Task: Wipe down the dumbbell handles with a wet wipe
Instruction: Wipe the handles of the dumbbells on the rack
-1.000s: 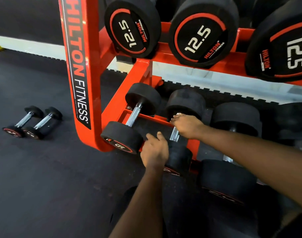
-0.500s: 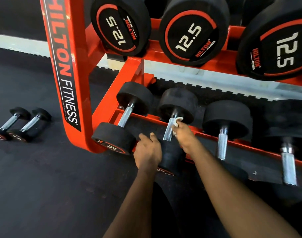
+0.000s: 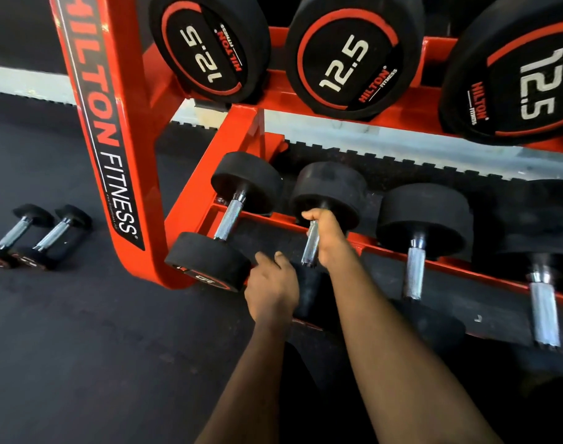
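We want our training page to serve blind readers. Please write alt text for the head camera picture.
A person's right hand grips the handle of the second dumbbell low on an orange rack, while the left hand holds that dumbbell's near head. No wipe shows. Dumbbells marked 12.5 sit above; two small dumbbells lie on the floor at left.

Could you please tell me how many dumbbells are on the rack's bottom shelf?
4, left to right: first dumbbell beside the upright; second dumbbell, held by the left hand and right hand; third dumbbell; fourth dumbbell near the right edge. More may lie outside the frame.
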Demonstrator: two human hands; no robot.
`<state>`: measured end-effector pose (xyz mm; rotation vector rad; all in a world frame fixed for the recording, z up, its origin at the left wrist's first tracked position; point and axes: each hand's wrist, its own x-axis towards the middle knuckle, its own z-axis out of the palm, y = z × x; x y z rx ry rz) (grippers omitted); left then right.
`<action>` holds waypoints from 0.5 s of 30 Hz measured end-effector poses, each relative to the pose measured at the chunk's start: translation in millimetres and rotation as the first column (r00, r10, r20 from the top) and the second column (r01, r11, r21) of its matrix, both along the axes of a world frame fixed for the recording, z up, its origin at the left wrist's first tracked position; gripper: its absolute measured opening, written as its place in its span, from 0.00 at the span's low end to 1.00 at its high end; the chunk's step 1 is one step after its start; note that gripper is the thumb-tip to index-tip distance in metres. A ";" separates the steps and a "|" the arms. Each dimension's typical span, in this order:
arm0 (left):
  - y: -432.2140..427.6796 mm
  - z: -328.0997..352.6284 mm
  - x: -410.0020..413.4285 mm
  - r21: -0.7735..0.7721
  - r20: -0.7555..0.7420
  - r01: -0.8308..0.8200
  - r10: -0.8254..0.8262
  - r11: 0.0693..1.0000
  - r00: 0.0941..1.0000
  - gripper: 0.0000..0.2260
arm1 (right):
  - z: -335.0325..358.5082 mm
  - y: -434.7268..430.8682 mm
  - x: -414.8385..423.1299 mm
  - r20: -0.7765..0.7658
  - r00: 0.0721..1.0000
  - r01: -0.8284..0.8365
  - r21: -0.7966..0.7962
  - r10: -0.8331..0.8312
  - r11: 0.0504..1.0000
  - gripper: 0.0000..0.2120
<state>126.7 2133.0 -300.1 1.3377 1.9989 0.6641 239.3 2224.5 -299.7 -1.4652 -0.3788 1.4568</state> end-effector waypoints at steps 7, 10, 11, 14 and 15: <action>-0.6 -0.7 -1.2 0.002 0.018 -0.013 0.013 1.000 1.000 0.17 | -4.6 -8.3 13.9 -0.088 0.984 -0.157 -0.016 0.155 0.987 0.12; -1.2 0.9 -0.2 -0.005 0.033 -0.035 0.035 0.999 0.999 0.17 | 4.7 7.0 8.6 -0.096 0.995 0.013 -0.009 -0.014 1.000 0.15; -1.8 1.4 -0.3 -0.012 0.030 -0.038 0.039 0.999 0.999 0.17 | -1.0 5.0 6.9 -0.040 0.999 -0.009 0.002 0.009 1.000 0.13; -1.8 3.1 0.0 -0.009 0.035 -0.036 0.037 0.999 0.999 0.17 | -10.4 -23.1 4.6 0.071 0.966 -0.247 -0.036 0.249 0.968 0.06; -1.8 3.2 0.1 -0.009 0.036 -0.034 0.035 0.999 0.999 0.17 | -14.2 -29.5 6.5 0.134 0.930 -0.333 -0.086 0.342 0.939 0.06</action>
